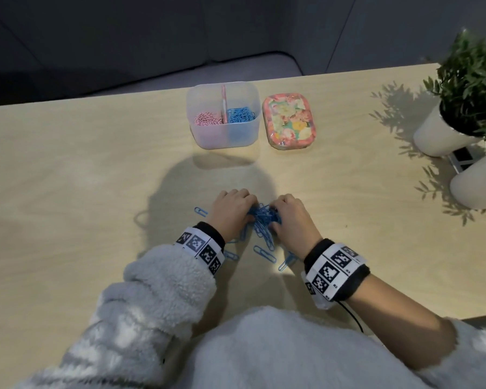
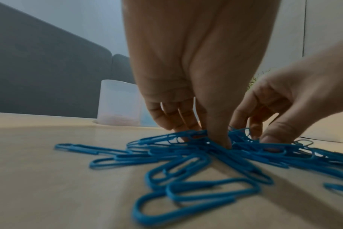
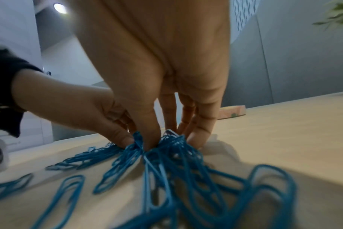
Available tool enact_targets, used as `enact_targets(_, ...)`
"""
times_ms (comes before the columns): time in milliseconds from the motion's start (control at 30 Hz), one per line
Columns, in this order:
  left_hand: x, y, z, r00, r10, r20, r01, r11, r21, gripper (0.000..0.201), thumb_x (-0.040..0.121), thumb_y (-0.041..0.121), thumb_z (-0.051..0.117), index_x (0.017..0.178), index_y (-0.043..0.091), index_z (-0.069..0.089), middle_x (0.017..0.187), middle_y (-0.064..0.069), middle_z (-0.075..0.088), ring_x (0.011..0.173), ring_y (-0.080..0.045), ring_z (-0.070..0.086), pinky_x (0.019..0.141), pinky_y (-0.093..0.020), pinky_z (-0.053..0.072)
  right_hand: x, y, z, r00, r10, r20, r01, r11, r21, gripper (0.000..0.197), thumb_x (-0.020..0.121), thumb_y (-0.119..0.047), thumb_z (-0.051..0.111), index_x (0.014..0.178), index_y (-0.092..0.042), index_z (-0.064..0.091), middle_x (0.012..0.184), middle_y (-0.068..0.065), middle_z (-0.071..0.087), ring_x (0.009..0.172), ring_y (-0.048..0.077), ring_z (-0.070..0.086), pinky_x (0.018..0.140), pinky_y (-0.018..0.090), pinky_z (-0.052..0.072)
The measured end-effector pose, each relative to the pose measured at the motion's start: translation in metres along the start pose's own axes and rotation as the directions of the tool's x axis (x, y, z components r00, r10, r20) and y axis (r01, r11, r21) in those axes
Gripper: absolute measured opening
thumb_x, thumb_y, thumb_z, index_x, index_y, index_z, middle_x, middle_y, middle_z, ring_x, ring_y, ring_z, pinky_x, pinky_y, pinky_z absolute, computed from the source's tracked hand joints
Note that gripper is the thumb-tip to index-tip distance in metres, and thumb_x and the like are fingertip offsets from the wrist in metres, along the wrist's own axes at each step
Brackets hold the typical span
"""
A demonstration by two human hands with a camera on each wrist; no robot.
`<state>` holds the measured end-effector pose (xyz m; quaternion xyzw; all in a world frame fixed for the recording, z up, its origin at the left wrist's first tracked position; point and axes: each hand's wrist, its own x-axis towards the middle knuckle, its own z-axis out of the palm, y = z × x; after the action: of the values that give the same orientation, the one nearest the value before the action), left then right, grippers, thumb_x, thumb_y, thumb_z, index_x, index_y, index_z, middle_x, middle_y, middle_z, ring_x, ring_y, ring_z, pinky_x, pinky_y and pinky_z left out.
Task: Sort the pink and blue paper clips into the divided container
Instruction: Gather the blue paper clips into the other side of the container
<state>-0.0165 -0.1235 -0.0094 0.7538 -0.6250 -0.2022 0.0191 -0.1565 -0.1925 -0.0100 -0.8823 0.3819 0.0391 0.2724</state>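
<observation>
Right now both hands are down on the heap of blue clips [image 1: 262, 217], well in front of the container [image 1: 222, 115] on the table [image 1: 68, 178]. Left hand [image 1: 230, 210] has fingers curled into the heap from its left side, thumb pressed down among the wires in the left wrist view; right hand [image 1: 288, 216] does the same from the right, pinching a bunch of clips that stands up a little off the wood in the right wrist view. So both are grasping clips, gathering them inward.

Container is split by a divider [image 1: 223, 103]: pink clips [image 1: 206, 119] in its left half, blue ones [image 1: 240, 115] in its right half. No pink clips visible outside the container. A floral lid [image 1: 289, 123] lies just right of the container.

Handling, my guess: clips are light, thin, stiff wire with a slick coating, and they hook into each other. A bunch should lift as a tangle, with stragglers likely to drop. Best to squeeze the middle of the heap from both sides. Loose singles [image 1: 201, 211] lie flat around the heap and need a fingertip under one end.

Room: bare table between heap and container, a straight path. Container mouth is open at the top; aim right of the divider. Potted plants [image 1: 446, 127] stand far right of the container, out of the way. Container sits near the table's far edge.
</observation>
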Motion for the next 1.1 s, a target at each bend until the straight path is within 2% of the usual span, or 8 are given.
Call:
enact_targets(200,0.001,-0.003,-0.002,0.999,-0.047,-0.014,0.045,0.992,-0.121,0.025,0.087,0.022,0.056,0.109,0.009,0.057,0.107,-0.012,0.061,0.102,-0.030,0.055,0.083,-0.039,0.040,0.006,-0.003,-0.001,0.998,-0.069,0.005,0.069,0.997,0.025,0.013,0.086,-0.002,0.050,0.097,-0.002,0.055,0.106,0.017,0.056,0.099,0.032,0.050,0.079,0.036,0.039)
enact_targets(400,-0.004,-0.010,-0.006,0.995,-0.083,-0.058,0.065,0.963,-0.262,0.023,0.083,0.021,0.062,0.103,0.011,0.061,0.103,-0.008,0.064,0.097,-0.027,0.058,0.078,-0.032,0.041,0.021,0.002,-0.015,0.998,0.016,0.067,-0.032,0.967,0.254,0.003,0.081,-0.005,0.060,0.081,-0.006,0.063,0.081,0.010,0.061,0.080,0.025,0.056,0.068,0.026,0.038)
enact_targets(500,-0.010,-0.020,-0.010,0.984,-0.149,-0.094,0.105,0.924,-0.367,0.021,0.081,0.021,0.066,0.100,0.011,0.062,0.101,-0.007,0.066,0.093,-0.024,0.059,0.076,-0.027,0.040,0.035,0.003,-0.037,0.998,0.030,0.064,-0.051,0.932,0.358,0.019,0.079,-0.002,0.064,0.066,-0.015,0.059,0.074,0.004,0.060,0.072,0.017,0.053,0.060,0.016,0.039)
enact_targets(567,-0.014,-0.026,-0.011,0.978,-0.182,-0.101,0.127,0.907,-0.402,0.021,0.080,0.020,0.067,0.098,0.010,0.063,0.099,-0.007,0.067,0.091,-0.023,0.059,0.075,-0.024,0.038,0.047,0.001,-0.057,0.998,0.044,0.055,-0.065,0.883,0.466,0.031,0.080,0.000,0.064,0.060,-0.021,0.054,0.066,0.000,0.057,0.065,0.015,0.050,0.062,0.017,0.041)
enact_targets(767,-0.018,-0.031,-0.016,0.967,-0.215,-0.134,0.127,0.871,-0.474,0.019,0.078,0.019,0.069,0.094,0.009,0.064,0.093,-0.007,0.069,0.078,-0.018,0.058,0.072,-0.023,0.042,0.111,-0.030,-0.108,0.997,0.070,-0.044,-0.024,0.758,0.652,0.028,0.081,0.004,0.063,0.062,-0.015,0.055,0.054,-0.004,0.058,0.044,0.000,0.052,0.048,0.014,0.046)
enact_targets(900,-0.016,-0.030,-0.027,0.962,-0.213,-0.171,0.092,0.841,-0.533,0.016,0.080,0.016,0.068,0.094,0.008,0.064,0.091,-0.007,0.068,0.077,-0.019,0.061,0.075,-0.030,0.049,0.163,-0.055,-0.118,0.971,0.144,-0.190,0.025,0.732,0.681,0.029,0.078,0.002,0.065,0.058,-0.017,0.056,0.062,-0.001,0.057,0.057,0.010,0.053,0.056,0.021,0.048)
enact_targets(1000,-0.009,-0.033,-0.041,0.960,-0.205,-0.192,0.071,0.838,-0.541,0.013,0.083,0.015,0.065,0.094,0.008,0.063,0.083,-0.003,0.065,0.074,-0.020,0.060,0.071,-0.027,0.047,0.193,-0.067,-0.112,0.951,0.192,-0.241,0.016,0.751,0.660,0.028,0.076,0.000,0.067,0.057,-0.018,0.058,0.063,-0.005,0.058,0.068,0.013,0.058,0.075,0.029,0.053)
enact_targets(1100,0.004,-0.037,-0.058,0.955,-0.196,-0.224,0.053,0.852,-0.520,0.012,0.083,0.014,0.064,0.093,0.007,0.063,0.081,0.001,0.059,0.075,-0.017,0.056,0.070,-0.024,0.041,0.208,-0.072,-0.103,0.962,0.165,-0.218,-0.011,0.820,0.572,0.010,0.081,-0.001,0.061,0.077,-0.007,0.069,0.082,0.006,0.067,0.085,0.021,0.064,0.089,0.034,0.053)
